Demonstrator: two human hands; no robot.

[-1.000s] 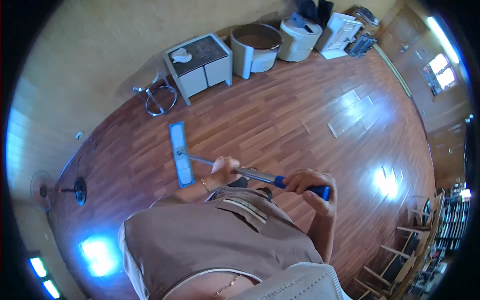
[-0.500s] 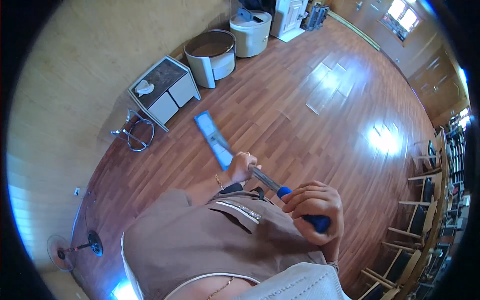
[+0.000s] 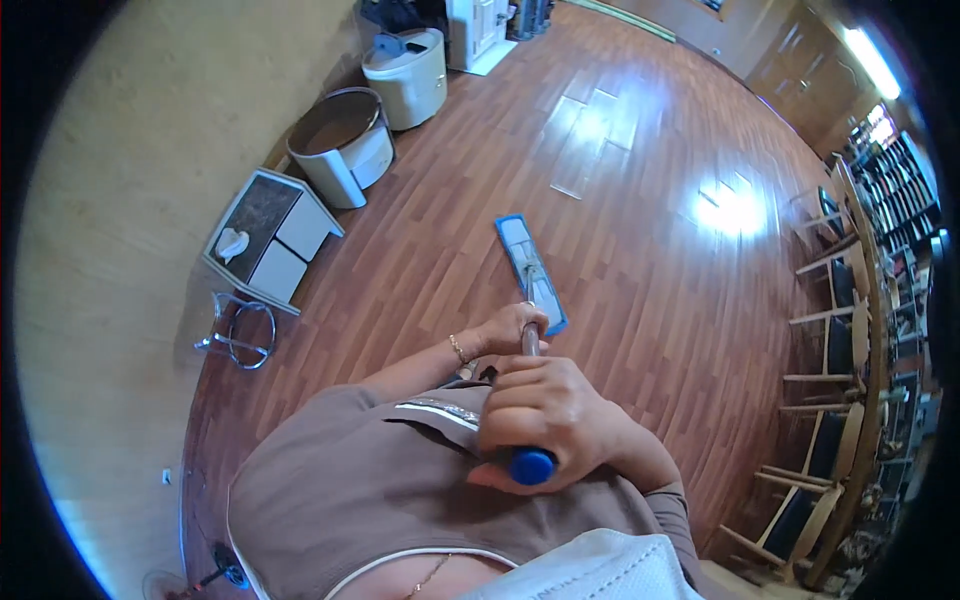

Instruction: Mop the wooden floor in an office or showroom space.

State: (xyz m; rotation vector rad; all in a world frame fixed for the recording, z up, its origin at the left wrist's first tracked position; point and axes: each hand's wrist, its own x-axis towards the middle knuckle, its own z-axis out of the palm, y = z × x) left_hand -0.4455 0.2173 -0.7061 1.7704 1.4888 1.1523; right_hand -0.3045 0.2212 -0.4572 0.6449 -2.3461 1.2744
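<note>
mopping a wooden floor (image 3: 640,290)
both hands grip the mop handle (image 3: 529,345); its blue mop head (image 3: 530,272) lies right of the grey cabinet (image 3: 268,238).

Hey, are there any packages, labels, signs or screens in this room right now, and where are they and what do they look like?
None that can be made out.
The nearest to it are plain bins along the wall: a flat grey-topped white bin, a round open bin and a cream lidded bin.
The hands hold only a mop.

Reddish wooden floor (image 3: 640,330) bears blue mop pad (image 3: 530,272), round bin (image 3: 340,145), perhaps a cabinet (image 3: 268,238).
</note>
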